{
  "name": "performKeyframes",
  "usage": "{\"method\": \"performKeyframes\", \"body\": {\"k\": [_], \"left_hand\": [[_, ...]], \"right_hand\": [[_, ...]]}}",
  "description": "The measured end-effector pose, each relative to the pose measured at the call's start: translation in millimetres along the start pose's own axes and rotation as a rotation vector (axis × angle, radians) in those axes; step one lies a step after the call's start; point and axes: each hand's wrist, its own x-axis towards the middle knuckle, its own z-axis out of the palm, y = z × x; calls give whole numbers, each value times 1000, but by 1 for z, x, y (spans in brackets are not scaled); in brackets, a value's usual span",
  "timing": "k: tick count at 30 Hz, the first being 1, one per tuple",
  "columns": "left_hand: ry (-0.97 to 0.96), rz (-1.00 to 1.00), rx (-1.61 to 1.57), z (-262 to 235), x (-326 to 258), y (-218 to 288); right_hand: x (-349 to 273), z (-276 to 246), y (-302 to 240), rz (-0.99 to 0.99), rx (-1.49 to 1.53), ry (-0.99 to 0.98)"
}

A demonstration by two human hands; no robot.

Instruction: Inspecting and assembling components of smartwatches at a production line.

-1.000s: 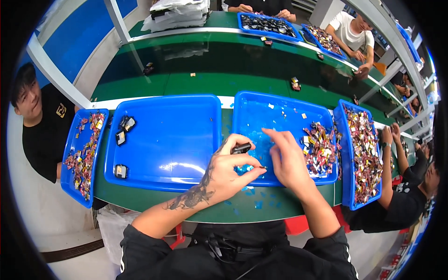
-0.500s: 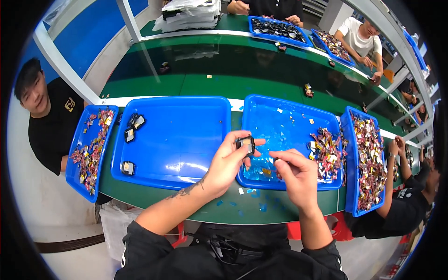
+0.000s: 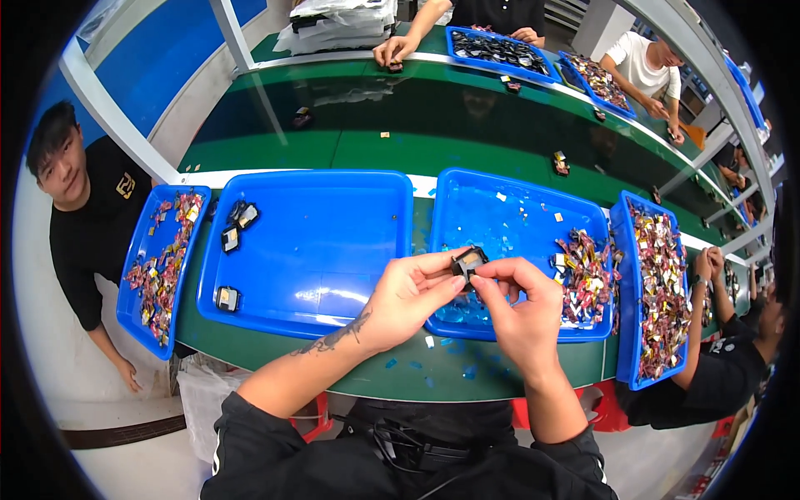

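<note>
Your two hands have come together just right of the frame's centre, lifted above the near rim of the blue tray (image 3: pixel 517 208). A second ago your right hand (image 3: pixel 521 321) was down among the scraps in that tray; now it has risen to meet your left hand (image 3: pixel 408 296). Both pinch the same small black part (image 3: pixel 469 261), your left thumb and fingers on its left edge, your right fingertips on its right and underside. To my eye you are past picking and into working the piece. The heap of colourful bits (image 3: pixel 583 267) lies untouched to the right.
</note>
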Motion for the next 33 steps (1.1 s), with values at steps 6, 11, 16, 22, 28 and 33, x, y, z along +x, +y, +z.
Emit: {"method": "performKeyframes", "body": {"k": [6,11,16,22,28,33], "left_hand": [[-61,27,68,-1,-1,2],[-80,-2,104,-1,-1,2],[-83,4,119,-2,-2,-1],[-131,-53,152,-1,-1,0],[-127,-21,69,0,1,0],[55,101,-22,6,3,8]], "right_hand": [[4,1,-9,-50,-9,-42],[5,-2,-10,-33,2,-49],[5,-2,-5,1,53,-81],[6,-6,-6,-22,-80,-85],[1,-11,4,-101,-75,-5],[-26,-12,-1,30,48,-101]]}}
